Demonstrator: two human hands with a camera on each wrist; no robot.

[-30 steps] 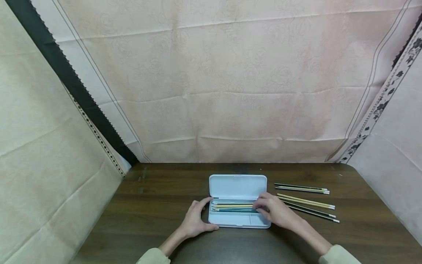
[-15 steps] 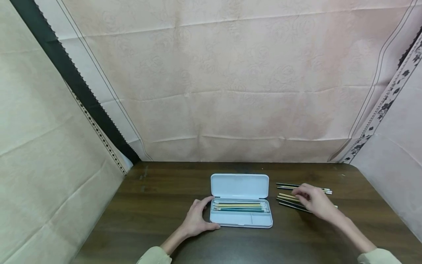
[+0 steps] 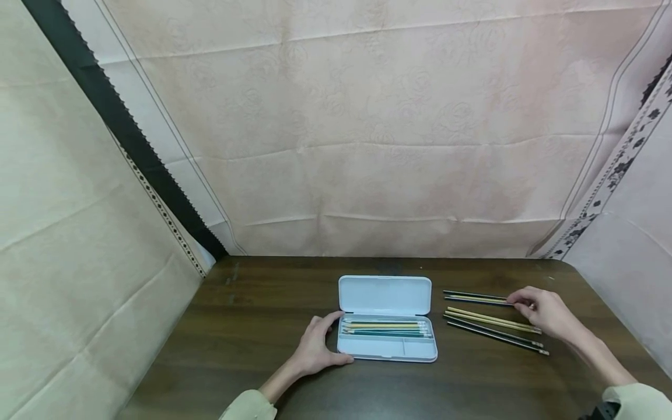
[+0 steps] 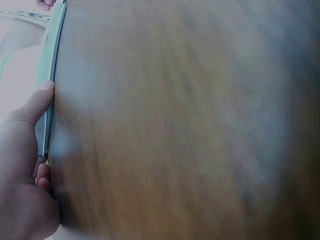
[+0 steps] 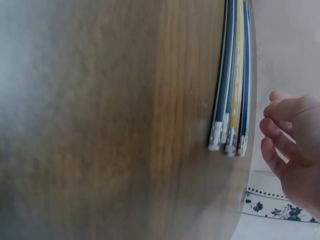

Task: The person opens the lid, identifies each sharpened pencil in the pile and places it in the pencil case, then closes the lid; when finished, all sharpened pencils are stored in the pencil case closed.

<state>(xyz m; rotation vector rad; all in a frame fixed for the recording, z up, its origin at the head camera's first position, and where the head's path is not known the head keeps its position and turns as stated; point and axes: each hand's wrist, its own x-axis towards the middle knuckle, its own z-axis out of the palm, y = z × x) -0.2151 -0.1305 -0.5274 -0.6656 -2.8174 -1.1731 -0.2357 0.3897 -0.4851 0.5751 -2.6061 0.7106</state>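
Observation:
My left hand (image 3: 317, 344) holds a light blue pencil case (image 3: 370, 348) by its left end, thumb at the front edge and fingers near the hinge. In the left wrist view the left thumb (image 4: 37, 102) lies along the case's side (image 4: 49, 60). The lid (image 3: 385, 294) stands open; yellow and green pencils (image 3: 385, 326) lie inside. At the right, my right hand (image 3: 546, 309) is over the eraser ends of the farther loose pencils (image 3: 475, 298), thumb and fingers bent together. The right wrist view shows the curled right hand (image 5: 295, 135) beside pencils; I cannot tell whether it pinches one.
A nearer group of yellow and black pencils (image 3: 496, 331) lies on the brown wooden table (image 3: 294, 291), eraser ends to the right. Pale patterned cloth (image 3: 367, 146) hangs behind the table and at both sides.
My right hand has left the pencil case and moved right, past the nearer loose pencils, to the eraser ends of the farther group. My left hand keeps its place on the case.

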